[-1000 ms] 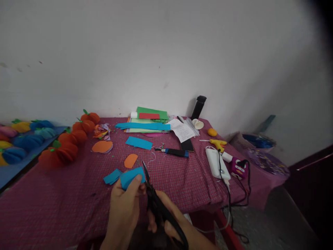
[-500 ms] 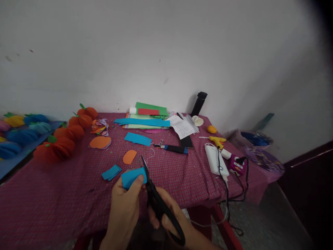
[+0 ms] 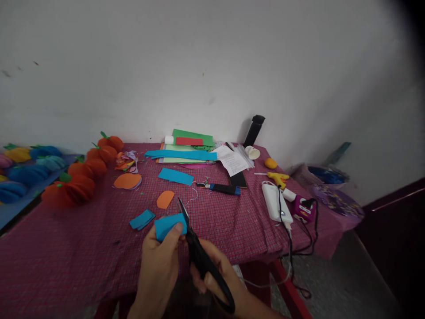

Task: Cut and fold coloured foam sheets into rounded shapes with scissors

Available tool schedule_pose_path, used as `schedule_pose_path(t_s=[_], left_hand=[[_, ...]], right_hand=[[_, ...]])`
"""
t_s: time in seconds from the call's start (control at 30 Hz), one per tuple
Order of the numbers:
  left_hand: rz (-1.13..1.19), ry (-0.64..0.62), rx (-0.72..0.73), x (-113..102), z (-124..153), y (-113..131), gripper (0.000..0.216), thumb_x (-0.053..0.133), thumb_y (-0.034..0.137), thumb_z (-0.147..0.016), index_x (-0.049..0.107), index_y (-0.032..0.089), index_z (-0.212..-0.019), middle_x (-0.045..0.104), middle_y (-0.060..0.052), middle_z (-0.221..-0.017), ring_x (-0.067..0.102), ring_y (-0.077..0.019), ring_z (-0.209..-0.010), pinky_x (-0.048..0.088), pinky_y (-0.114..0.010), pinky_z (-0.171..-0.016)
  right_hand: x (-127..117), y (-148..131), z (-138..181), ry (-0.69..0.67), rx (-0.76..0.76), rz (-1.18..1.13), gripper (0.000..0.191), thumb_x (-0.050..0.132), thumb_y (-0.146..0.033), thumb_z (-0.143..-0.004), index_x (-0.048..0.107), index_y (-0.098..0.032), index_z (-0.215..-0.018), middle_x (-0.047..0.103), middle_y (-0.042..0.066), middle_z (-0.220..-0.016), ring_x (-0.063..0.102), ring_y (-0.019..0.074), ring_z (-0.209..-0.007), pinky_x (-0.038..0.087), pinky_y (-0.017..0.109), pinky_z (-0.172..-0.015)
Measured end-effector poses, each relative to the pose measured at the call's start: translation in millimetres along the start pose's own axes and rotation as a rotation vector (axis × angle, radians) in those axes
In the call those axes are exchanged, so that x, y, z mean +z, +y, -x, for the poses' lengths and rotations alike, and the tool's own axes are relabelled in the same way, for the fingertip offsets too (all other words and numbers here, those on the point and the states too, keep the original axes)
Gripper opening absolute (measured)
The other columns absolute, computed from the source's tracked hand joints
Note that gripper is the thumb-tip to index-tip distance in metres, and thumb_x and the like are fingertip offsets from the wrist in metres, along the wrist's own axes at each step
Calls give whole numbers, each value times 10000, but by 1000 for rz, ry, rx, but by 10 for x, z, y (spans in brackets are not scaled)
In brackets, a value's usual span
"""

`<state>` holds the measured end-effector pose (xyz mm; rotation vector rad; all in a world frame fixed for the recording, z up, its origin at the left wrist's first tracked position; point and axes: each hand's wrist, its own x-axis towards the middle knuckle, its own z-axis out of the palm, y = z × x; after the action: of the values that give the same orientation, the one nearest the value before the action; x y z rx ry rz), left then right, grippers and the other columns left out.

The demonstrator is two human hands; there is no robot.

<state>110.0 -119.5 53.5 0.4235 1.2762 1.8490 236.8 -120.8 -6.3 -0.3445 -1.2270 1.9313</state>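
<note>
My left hand (image 3: pixel 159 266) pinches a folded blue paper piece (image 3: pixel 168 224) above the near edge of the table, thumb on top. My right hand (image 3: pixel 214 277) grips black scissors (image 3: pixel 202 259), whose blades point up and touch the right edge of the blue piece. On the red checked tablecloth (image 3: pixel 66 248) just beyond lie small blue offcuts (image 3: pixel 142 219) and an orange paper shape (image 3: pixel 165 199).
Orange paper pumpkins (image 3: pixel 71 188) line the left side, with blue and yellow ones (image 3: pixel 26 170) on a blue board. A stack of coloured paper (image 3: pixel 187 150), a craft knife (image 3: pixel 221 189), a power bank (image 3: pixel 276 203), a yellow glue gun (image 3: pixel 278 178) and a black bottle (image 3: pixel 254 130) stand farther back.
The view shifted slightly. The scissors blades have closed a little along the right edge of the blue piece; both hands stay in nearly the same place.
</note>
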Motion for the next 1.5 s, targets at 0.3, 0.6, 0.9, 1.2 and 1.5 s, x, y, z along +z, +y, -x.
schedule_pose_path(t_s=[0.3, 0.6, 0.9, 1.2, 1.5], left_hand=[[115, -103, 38, -5, -18, 8, 236, 768, 227, -673, 541, 195, -614, 537, 72, -574, 478, -95, -530, 449, -221, -526], [111, -103, 73, -1, -34, 41, 235, 764, 206, -674, 545, 194, -588, 533, 73, -560, 464, -89, -518, 432, -218, -519], [140, -57, 71, -20, -86, 34, 186, 772, 204, -634, 589, 192, -606, 580, 63, -567, 503, -98, -519, 458, -229, -524], [129, -47, 51, -41, -102, 67, 205, 776, 209, -614, 572, 190, -597, 577, 62, -556, 503, -97, -512, 453, -238, -520], [173, -42, 51, -55, -113, 81, 196, 798, 201, -599, 603, 180, -600, 598, 57, -564, 514, -94, -515, 461, -231, -517]], right_hand=[[-14, 8, -7, 75, 33, 54, 772, 742, -663, -656, 566, -198, -1247, 480, -64, -610, 366, 55, -476, 290, 186, -443], [-35, 13, -3, 45, 22, 47, 749, 737, -630, -693, 555, -191, -1272, 451, -77, -576, 337, 45, -450, 281, 181, -439], [-33, -31, -19, 13, 23, 64, 722, 738, -593, -719, 552, -190, -1288, 454, -77, -590, 338, 35, -451, 275, 168, -435], [-57, -39, -12, 25, 76, 88, 758, 742, -617, -695, 546, -197, -1295, 445, -75, -606, 333, 43, -463, 283, 181, -439], [-66, -36, -8, 9, 45, 96, 673, 731, -561, -748, 558, -197, -1286, 442, -75, -607, 335, 38, -466, 279, 179, -445]])
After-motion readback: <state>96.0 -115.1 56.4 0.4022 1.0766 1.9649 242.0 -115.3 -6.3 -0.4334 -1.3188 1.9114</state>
